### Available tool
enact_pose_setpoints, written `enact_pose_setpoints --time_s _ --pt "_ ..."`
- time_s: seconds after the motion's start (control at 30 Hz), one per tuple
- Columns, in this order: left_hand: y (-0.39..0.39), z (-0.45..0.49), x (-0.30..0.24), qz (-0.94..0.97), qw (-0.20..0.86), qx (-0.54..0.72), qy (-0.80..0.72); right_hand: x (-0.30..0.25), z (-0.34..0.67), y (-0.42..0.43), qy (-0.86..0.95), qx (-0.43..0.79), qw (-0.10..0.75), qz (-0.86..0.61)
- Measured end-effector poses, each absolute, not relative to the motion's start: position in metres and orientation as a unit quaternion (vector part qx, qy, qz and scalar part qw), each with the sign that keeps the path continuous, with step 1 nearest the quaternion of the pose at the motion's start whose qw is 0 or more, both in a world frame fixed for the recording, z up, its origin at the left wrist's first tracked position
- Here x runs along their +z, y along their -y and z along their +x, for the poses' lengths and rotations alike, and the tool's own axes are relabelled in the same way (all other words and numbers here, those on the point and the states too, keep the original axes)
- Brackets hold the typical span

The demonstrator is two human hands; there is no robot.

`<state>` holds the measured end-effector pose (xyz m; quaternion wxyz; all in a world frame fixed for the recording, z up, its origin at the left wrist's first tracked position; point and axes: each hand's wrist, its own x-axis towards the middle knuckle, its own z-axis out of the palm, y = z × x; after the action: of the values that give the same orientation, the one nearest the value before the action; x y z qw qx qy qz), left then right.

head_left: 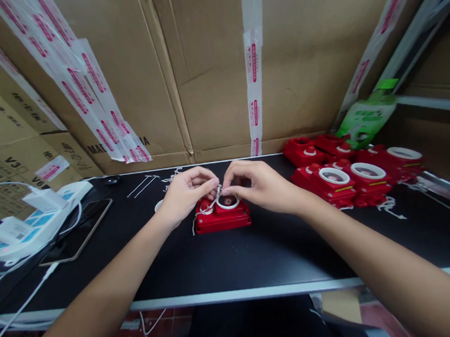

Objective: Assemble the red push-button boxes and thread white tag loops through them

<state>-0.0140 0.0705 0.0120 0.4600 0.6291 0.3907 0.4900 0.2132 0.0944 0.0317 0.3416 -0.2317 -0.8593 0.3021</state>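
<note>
A red box-shaped device with a white ring around its dark round window lies on the black table in front of me. Above it, my left hand and my right hand meet with fingertips close together. Both pinch a thin white cord, one hand on each side of it. Part of the cord trails over the left of the device and hangs down at its corner. The device's far side is hidden behind my fingers.
Several similar red devices are grouped at the right, near a green-capped bottle. On the left lie a phone, a white power strip with cables, and thin metal rods. Cardboard rises behind the table.
</note>
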Motion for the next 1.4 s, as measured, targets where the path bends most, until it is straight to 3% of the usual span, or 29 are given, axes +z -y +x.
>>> enact_pose_setpoints --time_s 1.4 --pt "-0.07 -0.0155 0.0132 0.611 0.472 0.48 -0.416 0.0292 0.2127 -0.097 0.871 0.244 0.339 -0.258"
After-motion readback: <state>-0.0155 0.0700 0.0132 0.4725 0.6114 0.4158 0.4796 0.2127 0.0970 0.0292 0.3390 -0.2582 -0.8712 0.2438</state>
